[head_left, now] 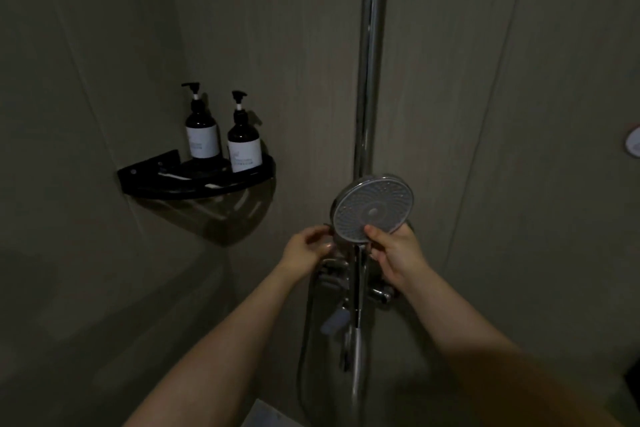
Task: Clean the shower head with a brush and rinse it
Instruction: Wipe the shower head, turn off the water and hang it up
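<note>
Dim grey wall panels (485,114) meet in a corner at the left. A chrome rail (370,55) runs upright down the wall to the mixer valve (346,284), with a hose (304,340) looping below it. In the corner a black shelf (197,184) carries two dark pump bottles (202,135) side by side, the right one nearer the shelf's front edge. The shower head (373,207) sits low on the rail, just above the valve, its round nozzle face turned toward the camera. The right hand (396,253) grasps it at the lower rim, thumb on the face and fingers curled behind. The left hand (304,250) is at the head's left edge, its fingers curled; whether they grasp anything I cannot tell.
</note>
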The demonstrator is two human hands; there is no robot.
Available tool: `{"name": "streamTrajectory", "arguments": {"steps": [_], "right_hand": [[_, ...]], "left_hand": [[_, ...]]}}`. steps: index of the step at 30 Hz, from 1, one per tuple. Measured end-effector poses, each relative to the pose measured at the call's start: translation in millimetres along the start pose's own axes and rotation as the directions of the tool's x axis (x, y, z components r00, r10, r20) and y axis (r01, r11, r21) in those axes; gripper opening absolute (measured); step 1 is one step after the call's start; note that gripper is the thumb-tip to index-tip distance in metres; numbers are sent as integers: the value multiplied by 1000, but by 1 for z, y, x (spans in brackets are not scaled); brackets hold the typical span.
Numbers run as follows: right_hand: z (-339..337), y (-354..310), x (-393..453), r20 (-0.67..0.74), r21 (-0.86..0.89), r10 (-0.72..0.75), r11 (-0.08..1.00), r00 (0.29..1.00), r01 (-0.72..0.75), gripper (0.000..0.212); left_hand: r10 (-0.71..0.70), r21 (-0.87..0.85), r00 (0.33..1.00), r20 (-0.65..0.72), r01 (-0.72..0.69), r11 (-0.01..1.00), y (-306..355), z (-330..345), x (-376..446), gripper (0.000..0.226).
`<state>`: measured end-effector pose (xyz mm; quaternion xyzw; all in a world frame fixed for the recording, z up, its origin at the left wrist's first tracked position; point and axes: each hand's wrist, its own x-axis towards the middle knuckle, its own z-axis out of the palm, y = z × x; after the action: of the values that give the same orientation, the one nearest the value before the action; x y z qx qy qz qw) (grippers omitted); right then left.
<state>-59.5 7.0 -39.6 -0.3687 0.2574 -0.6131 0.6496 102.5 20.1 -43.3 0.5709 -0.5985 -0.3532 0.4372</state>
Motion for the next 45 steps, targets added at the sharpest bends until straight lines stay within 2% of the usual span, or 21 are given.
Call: {"name": "streamTrajectory", "arguments": {"steps": [1,2,4,6,7,9,15,19,26,33,38,40,42,43,45], "right_hand": [[-8,-5,3,-23,-10,-24,1000,999,24,39],[-13,-9,5,-39,-21,-42,999,998,41,39],[-22,-18,9,-71,-59,-77,996,995,73,40],[-28,-25,12,-103,-88,-114,991,988,105,39],[-30,-29,13,-112,-90,-129,989,985,120,39],[-34,-34,16,-122,-79,-152,987,981,143,40],[-37,-46,20,-213,-73,-224,974,951,213,47],[-37,-54,25,-196,-107,-263,963,945,246,47],[-15,-52,53,-196,-109,-328,944,924,312,49],[-4,-66,61,-184,-29,-341,939,922,342,49],[8,-84,63,-182,33,-363,927,914,374,52],[11,-89,63,-192,56,-361,924,913,378,49],[13,-94,62,-204,76,-361,921,910,382,46],[14,-96,62,-208,78,-362,920,909,385,46],[17,-98,62,-209,75,-373,916,904,395,48]], "left_hand": [[17,87,1000,-26,-15,996,-3,-1,11,54],[43,192,999,8,-43,981,-5,-2,20,64],[70,350,980,185,-132,927,-7,5,38,77],[40,400,951,306,-166,901,-6,19,49,72],[34,402,952,305,-160,902,-7,24,53,64],[33,399,967,254,-136,907,-10,29,59,53],[14,462,972,236,-124,878,-17,33,61,53],[1,394,976,217,-89,915,-20,37,58,47],[-38,370,976,213,-44,928,-15,38,56,53],[-37,353,997,61,14,935,-19,55,49,57],[-73,394,995,60,43,918,-17,55,48,66],[-13,428,997,-72,43,903,-15,58,42,62],[138,361,954,-266,-34,932,-11,64,34,39],[201,304,936,-289,-109,946,-7,68,29,29],[248,196,953,-176,-213,957,6,79,23,26]]}}
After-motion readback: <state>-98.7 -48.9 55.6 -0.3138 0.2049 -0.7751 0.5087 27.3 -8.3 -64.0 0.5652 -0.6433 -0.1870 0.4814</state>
